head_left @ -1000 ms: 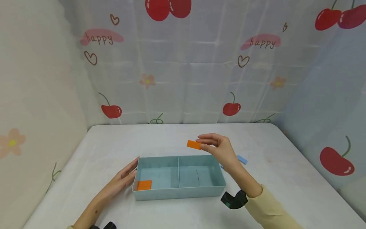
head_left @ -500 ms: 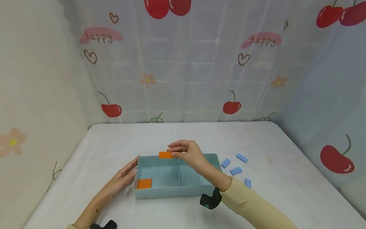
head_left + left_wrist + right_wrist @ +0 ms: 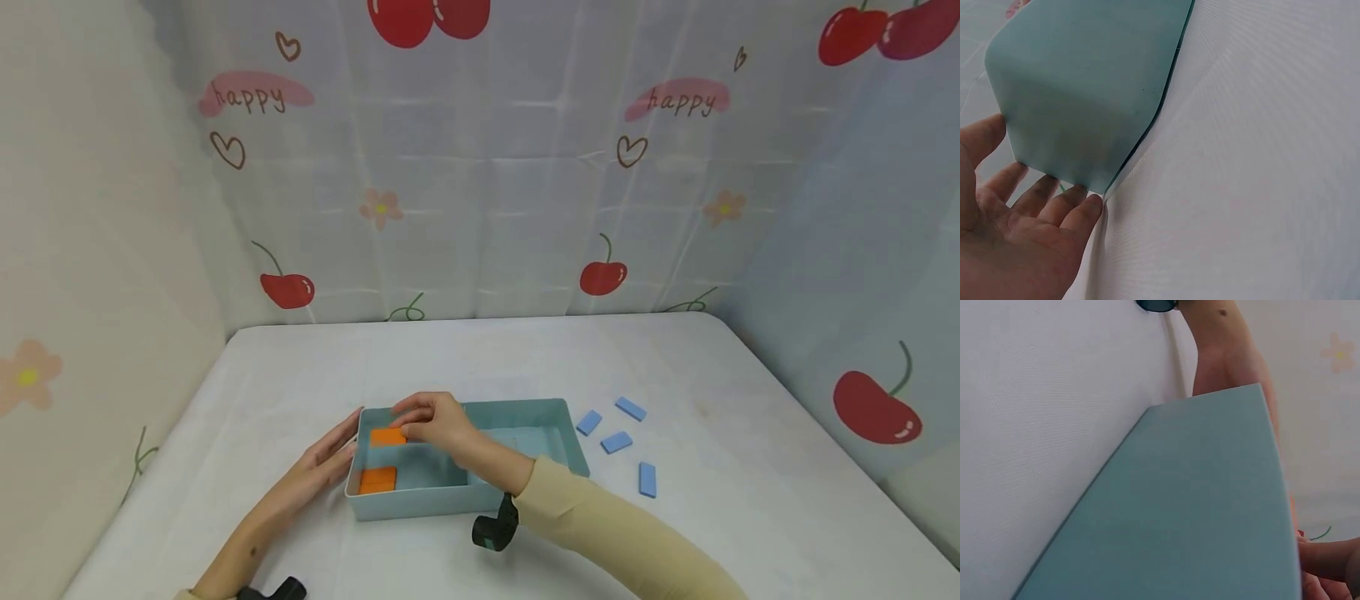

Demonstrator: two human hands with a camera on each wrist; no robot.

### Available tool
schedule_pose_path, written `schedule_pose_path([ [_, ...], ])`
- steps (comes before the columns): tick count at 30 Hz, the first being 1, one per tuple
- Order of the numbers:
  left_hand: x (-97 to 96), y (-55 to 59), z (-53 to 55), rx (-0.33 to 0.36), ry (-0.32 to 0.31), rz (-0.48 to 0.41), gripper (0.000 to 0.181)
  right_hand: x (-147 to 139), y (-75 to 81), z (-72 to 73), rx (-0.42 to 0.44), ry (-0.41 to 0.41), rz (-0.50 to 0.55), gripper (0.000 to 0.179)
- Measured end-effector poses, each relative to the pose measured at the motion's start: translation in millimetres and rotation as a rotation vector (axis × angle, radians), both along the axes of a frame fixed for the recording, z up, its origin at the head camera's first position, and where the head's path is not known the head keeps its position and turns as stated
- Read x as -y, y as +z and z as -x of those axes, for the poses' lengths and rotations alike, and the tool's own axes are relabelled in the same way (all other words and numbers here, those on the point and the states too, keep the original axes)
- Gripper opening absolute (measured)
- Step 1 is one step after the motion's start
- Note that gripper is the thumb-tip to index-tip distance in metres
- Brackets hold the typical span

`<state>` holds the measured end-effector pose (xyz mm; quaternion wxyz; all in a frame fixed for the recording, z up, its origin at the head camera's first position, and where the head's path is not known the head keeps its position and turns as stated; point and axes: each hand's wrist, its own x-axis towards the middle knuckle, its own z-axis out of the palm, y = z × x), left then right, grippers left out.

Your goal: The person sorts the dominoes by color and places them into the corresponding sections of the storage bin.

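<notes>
A pale teal two-compartment box (image 3: 420, 502) stands on the white table. My right hand (image 3: 431, 422) reaches into its left compartment and pinches an orange block (image 3: 386, 437) between thumb and fingers, near the back left corner. At the front left corner of that same compartment lie orange blocks (image 3: 377, 480) side by side. My left hand (image 3: 318, 468) touches the box's left end with extended fingers, spread along the end wall (image 3: 1079, 125) in the left wrist view. In the right wrist view the front wall (image 3: 1191, 500) hides most of the right hand.
Several blue blocks (image 3: 617, 442) lie scattered on the table (image 3: 487, 358) to the right of the box. My right forearm crosses over the right compartment (image 3: 540, 417). A printed curtain (image 3: 480, 208) hangs behind the table.
My right hand has carried the orange block leftward from behind the box and lowered it into the left compartment. The left hand has stayed at the box's end.
</notes>
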<state>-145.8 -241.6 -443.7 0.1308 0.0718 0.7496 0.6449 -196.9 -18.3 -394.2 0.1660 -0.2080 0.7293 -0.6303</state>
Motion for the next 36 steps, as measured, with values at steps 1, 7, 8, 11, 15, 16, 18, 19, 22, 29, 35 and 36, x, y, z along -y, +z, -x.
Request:
schedule_pose_path([
  [1,0.2,-0.2,-0.1,0.000,-0.002,-0.001,0.059,3,-1.8,0.0,0.004,-0.005,-0.013,0.022],
  [7,1.8,-0.6,1.2,0.005,-0.010,-0.001,0.059,18,-11.3,0.9,0.004,-0.044,-0.118,0.019],
  [8,2.0,-0.9,1.5,0.004,-0.013,-0.004,0.059,20,-12.7,0.9,0.004,-0.049,-0.132,0.019],
  [11,2.2,-2.4,1.7,-0.002,-0.017,-0.008,0.057,24,-16.5,0.7,0.006,-0.057,-0.154,0.018],
  [15,2.3,-3.2,1.7,-0.021,-0.026,-0.003,0.056,26,-19.6,0.4,0.005,-0.067,-0.160,0.018],
  [16,2.3,-3.0,1.8,-0.025,-0.031,-0.003,0.056,27,-20.2,0.4,0.004,-0.070,-0.164,0.018],
  [18,2.4,-2.6,2.0,-0.029,-0.032,-0.006,0.056,28,-21.2,0.5,0.004,-0.075,-0.173,0.018],
  [19,2.4,-2.2,2.0,-0.026,-0.029,-0.007,0.056,29,-21.6,0.5,0.001,-0.078,-0.183,0.018],
  [22,2.8,-1.3,2.3,-0.027,-0.036,-0.016,0.056,31,-22.2,0.5,-0.003,-0.093,-0.199,0.016],
  [29,3.4,-0.6,2.5,-0.028,-0.050,-0.028,0.055,33,-25.0,0.3,-0.046,-0.104,-0.251,0.013],
  [35,3.1,-2.6,2.4,-0.032,-0.042,-0.022,0.055,33,-28.7,1.1,-0.062,-0.087,-0.272,0.013],
  [36,2.9,-2.8,2.1,-0.035,-0.042,-0.019,0.056,32,-28.6,1.0,-0.059,-0.084,-0.276,0.013],
])
